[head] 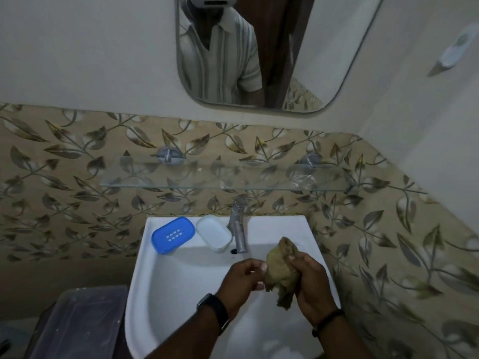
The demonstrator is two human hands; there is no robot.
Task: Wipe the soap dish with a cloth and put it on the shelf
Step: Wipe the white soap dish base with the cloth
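A blue soap dish tray (173, 235) with drain holes lies on the back left rim of the white sink (166, 278). Right beside it sits the white soap dish base (214, 232). Both my hands hover over the basin at the right. My right hand (311, 283) grips a crumpled olive-brown cloth (281, 268). My left hand (243, 281) pinches the cloth's left edge with its fingertips. The glass shelf (181, 183) is fixed to the wall above the tap, well above my hands.
A chrome tap (239, 226) stands at the sink's back centre. A mirror (259, 55) hangs above the shelf. A clear plastic box (77, 325) sits low at the left of the sink. Leaf-patterned tiles cover the wall.
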